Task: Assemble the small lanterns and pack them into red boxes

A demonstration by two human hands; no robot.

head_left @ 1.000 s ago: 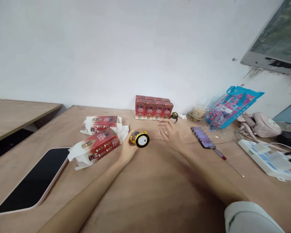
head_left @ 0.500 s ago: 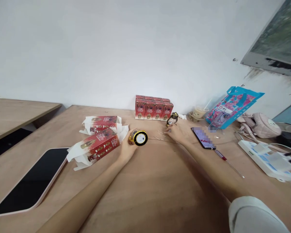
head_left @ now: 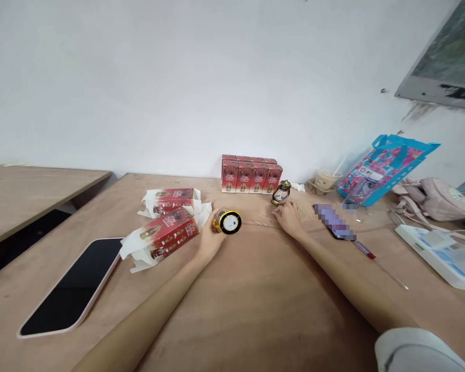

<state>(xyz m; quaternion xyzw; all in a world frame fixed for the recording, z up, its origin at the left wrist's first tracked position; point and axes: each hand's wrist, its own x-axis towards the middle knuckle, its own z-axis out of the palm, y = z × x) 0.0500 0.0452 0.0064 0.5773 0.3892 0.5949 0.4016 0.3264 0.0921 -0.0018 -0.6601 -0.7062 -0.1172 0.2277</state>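
The left hand (head_left: 211, 233) is wrapped around the body of a yellow lantern (head_left: 231, 222) at the centre of the frame, fingers curled firmly on it so that the base is left uncovered. The right hand (head_left: 289, 218), right of centre, has its fingers bunched low at the bench (head_left: 232, 315), just in front of a dark lantern (head_left: 281, 192); whether it pinches anything, or touches that lantern, I cannot tell at this size.

For a good job here, the left grip should stay around the body, clear of the base, firm enough to stop it rolling but light, since the middle may be fragile. The right fingers would do best with a fine fingertip pinch, because the thin pieces (head_left: 262, 224) lying between the two hands look easy to scatter. Care not to knock the dark lantern also seems wise.

The yellow lantern is turned over on its side: its round base, a pale disc in a black ring, faces the viewer and slightly towards the right of the frame. Its long axis is strongly foreshortened, running back and a little left from that base, with the top end hidden. The dark lantern stands upright, its cap towards the top of the frame.
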